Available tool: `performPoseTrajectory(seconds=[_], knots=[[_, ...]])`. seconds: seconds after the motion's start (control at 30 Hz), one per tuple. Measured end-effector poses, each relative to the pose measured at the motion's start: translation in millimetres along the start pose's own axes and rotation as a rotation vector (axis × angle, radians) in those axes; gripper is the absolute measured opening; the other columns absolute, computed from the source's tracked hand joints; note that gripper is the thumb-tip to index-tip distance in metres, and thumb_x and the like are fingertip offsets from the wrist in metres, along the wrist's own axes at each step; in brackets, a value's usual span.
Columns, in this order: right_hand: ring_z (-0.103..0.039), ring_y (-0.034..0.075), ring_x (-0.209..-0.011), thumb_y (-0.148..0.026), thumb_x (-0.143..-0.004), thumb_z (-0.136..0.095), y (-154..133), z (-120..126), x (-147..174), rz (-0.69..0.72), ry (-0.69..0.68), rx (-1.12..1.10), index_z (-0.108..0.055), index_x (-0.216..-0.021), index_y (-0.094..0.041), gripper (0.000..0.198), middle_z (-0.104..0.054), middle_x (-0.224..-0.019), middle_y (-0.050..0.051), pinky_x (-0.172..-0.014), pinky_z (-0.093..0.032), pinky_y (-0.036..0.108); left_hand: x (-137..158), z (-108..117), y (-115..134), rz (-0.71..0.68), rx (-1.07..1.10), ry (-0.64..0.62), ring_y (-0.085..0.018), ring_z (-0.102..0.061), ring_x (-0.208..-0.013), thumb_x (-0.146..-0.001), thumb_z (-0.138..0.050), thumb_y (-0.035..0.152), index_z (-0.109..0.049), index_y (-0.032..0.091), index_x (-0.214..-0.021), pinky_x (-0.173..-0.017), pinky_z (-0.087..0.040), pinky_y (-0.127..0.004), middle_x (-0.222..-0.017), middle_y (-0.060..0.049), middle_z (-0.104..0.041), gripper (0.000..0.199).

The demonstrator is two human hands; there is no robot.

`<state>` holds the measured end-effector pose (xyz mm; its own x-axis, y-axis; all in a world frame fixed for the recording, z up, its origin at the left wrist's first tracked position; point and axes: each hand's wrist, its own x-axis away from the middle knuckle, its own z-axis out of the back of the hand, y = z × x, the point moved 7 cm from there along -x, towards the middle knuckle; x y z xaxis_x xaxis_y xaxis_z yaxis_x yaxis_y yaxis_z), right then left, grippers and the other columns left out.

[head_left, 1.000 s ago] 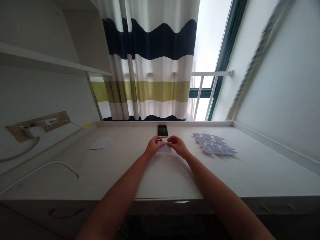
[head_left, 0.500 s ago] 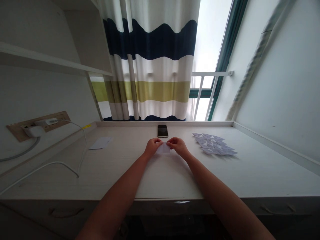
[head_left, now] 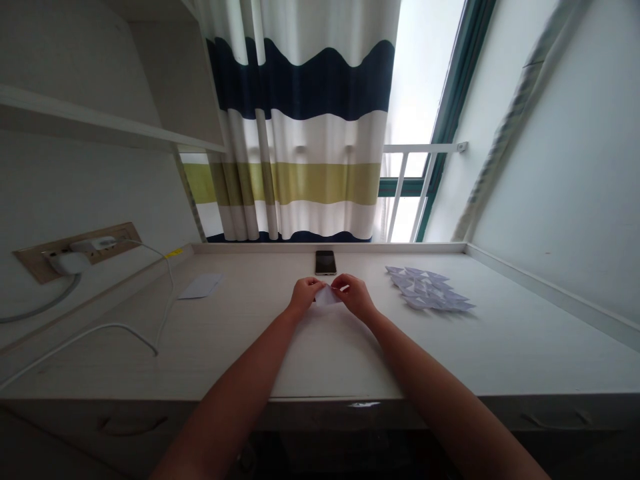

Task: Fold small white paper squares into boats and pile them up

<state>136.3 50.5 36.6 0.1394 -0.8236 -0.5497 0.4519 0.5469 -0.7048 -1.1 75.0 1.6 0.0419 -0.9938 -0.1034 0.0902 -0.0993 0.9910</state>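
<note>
Between my hands, just above the desk, is a small piece of white paper with a folded, pointed top edge. My left hand pinches its left side, thumb and fingers together. On the right side my right hand grips the paper near its upper corner between thumb and fingers. Fine creases in the paper are too small to make out. A dark smartphone lies flat just beyond my fingertips.
Several folded white paper pieces lie in an overlapping group to the right. A flat stack of white paper rests at the left, near a white cable running from a wall socket. A raised ledge edges the desk's back.
The paper's upper right corner has folded down, turning its straight top edge into a point. My right hand has shifted slightly; my left hand stays nearly in place.
</note>
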Motion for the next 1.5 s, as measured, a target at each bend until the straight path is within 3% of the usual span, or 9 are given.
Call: performPoseTrajectory(seconds=[0.33,0.73,0.93,1.07,1.27,1.5], knots=[[-0.055,0.012,-0.06,-0.017,-0.072,-0.054,-15.1,-3.5,3.8,0.16,-0.072,0.189,-0.065,-0.071,-0.021,0.011,-0.062,-0.084,0.003,-0.06,-0.044,0.026,4.7,-3.0,-4.7,0.154,0.211,-0.011,-0.01,-0.049,-0.052,-0.055,-0.064,0.027,-0.059,0.014,-0.06,-0.049,-0.04,-0.022,-0.054,0.001,-0.053,0.015],[-0.055,0.011,-0.06,-0.021,-0.074,-0.055,-15.8,-8.2,4.2,0.219,-0.107,0.253,-0.067,-0.075,-0.022,0.012,-0.063,-0.09,0.002,-0.061,-0.045,0.025,1.6,-2.9,-10.8,0.197,0.314,0.006,-0.011,-0.049,-0.053,-0.053,-0.065,0.024,-0.059,0.015,-0.062,-0.048,-0.038,-0.022,-0.057,0.0,-0.056,0.015],[-0.056,0.01,-0.061,-0.022,-0.074,-0.055,-16.0,-8.1,4.0,0.223,-0.093,0.159,-0.068,-0.076,-0.019,0.014,-0.063,-0.089,0.004,-0.061,-0.048,0.024,-0.6,-2.4,-10.1,0.156,0.295,0.004,-0.01,-0.047,-0.049,-0.053,-0.065,0.025,-0.06,0.014,-0.06,-0.048,-0.037,-0.021,-0.055,0.001,-0.055,0.013],[-0.057,0.012,-0.065,-0.02,-0.072,-0.055,-10.9,-6.8,1.2,0.174,-0.065,0.027,-0.068,-0.074,-0.017,0.013,-0.063,-0.084,0.006,-0.059,-0.05,0.024,2.0,-6.5,-5.8,0.147,0.333,-0.052,-0.01,-0.049,-0.05,-0.054,-0.067,0.028,-0.062,0.013,-0.064,-0.05,-0.038,-0.023,-0.057,-0.001,-0.057,0.019],[-0.057,0.013,-0.066,-0.018,-0.066,-0.059,1.5,-0.9,-3.1,0.031,0.006,-0.123,-0.067,-0.067,-0.016,0.008,-0.061,-0.078,0.005,-0.057,-0.05,0.025,4.9,-16.2,0.3,0.093,0.383,-0.183,-0.014,-0.057,-0.067,-0.044,-0.076,0.023,-0.062,0.011,-0.08,-0.065,-0.043,-0.028,-0.074,-0.004,-0.062,0.04],[-0.056,0.011,-0.061,-0.023,-0.061,-0.064,16.2,-4.9,-2.3,-0.215,-0.065,-0.38,-0.061,-0.072,-0.016,0.014,-0.061,-0.072,0.002,-0.057,-0.048,0.025,10.0,-8.6,17.1,-0.104,0.044,-0.106,-0.012,-0.054,-0.064,-0.053,-0.071,0.02,-0.061,0.014,-0.089,-0.06,-0.043,-0.024,-0.073,-0.002,-0.061,0.037]])
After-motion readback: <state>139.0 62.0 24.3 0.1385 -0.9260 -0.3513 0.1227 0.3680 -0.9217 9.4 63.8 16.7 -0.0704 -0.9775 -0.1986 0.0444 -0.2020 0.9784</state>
